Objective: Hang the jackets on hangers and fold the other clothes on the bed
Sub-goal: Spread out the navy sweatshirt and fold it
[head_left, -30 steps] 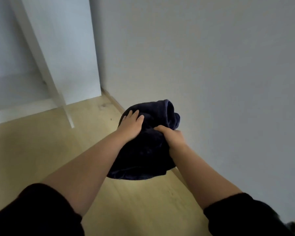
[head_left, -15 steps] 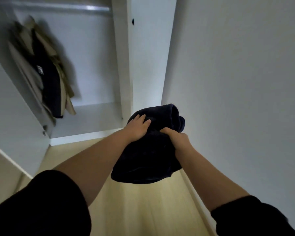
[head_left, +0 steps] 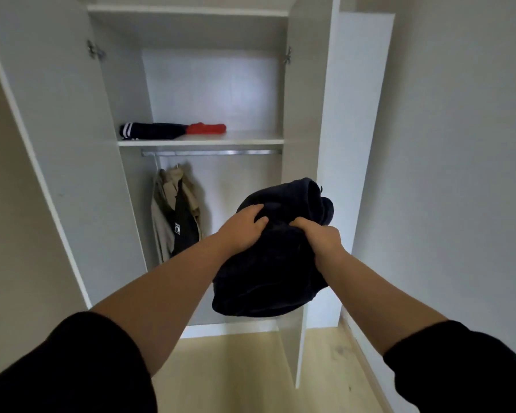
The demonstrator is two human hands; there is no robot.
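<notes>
A folded dark navy garment (head_left: 268, 272) hangs in the air in front of an open white wardrobe (head_left: 209, 84). My left hand (head_left: 245, 226) grips its top left with curled fingers. My right hand (head_left: 320, 238) grips its top right edge. Inside the wardrobe, a beige jacket (head_left: 176, 210) with a dark lining hangs from the metal rail (head_left: 212, 152) at the left. On the shelf (head_left: 236, 138) above the rail lie a folded navy garment with white stripes (head_left: 152, 131) and a folded red garment (head_left: 207, 128).
The left wardrobe door (head_left: 63, 144) and the right wardrobe door (head_left: 322, 174) stand wide open on either side of me. A white wall (head_left: 459, 144) runs close on the right. Light wooden floor (head_left: 236, 371) lies below.
My view has swung left and up from the floor corner to the open wardrobe, which now faces me. Both hands keep the same hold on the navy garment.
</notes>
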